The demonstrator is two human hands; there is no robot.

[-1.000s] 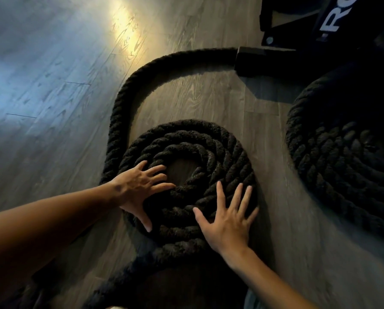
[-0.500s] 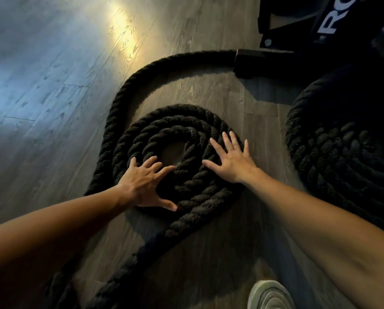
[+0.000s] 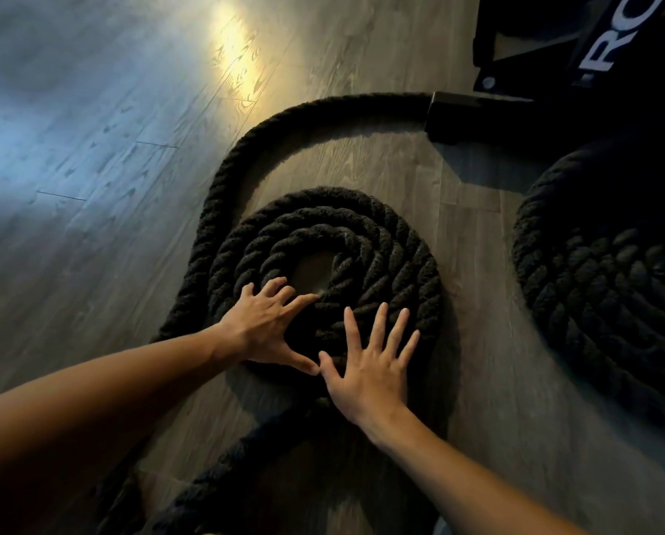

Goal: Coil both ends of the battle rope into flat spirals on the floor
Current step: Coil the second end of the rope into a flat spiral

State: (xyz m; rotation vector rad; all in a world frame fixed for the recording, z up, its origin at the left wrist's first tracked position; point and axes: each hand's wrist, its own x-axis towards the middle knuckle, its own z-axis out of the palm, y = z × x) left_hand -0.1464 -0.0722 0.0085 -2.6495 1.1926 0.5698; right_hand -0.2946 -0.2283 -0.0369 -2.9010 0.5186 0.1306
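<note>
A thick black battle rope lies on the wooden floor. One end forms a flat spiral [image 3: 362,241] of about three turns with a small bare gap at its middle. My left hand [image 3: 265,326] lies flat on the spiral's near left side, fingers spread toward the centre. My right hand [image 3: 369,364] presses flat on the near edge, fingers spread, its thumb touching the left thumb. The free run of rope [image 3: 242,156] arcs from the spiral's left side up to the back. A second, larger coil [image 3: 601,279] lies at the right in shadow.
A black metal frame base [image 3: 477,113] with white lettering stands at the back right, where the rope run ends. Another stretch of rope [image 3: 223,469] crosses the floor near me. Bright light falls on the floor at the back left.
My right hand has moved from the spiral's right side back to its near edge beside my left hand. The spiral has turned and looks rounder. The shoe seen earlier is out of view.
</note>
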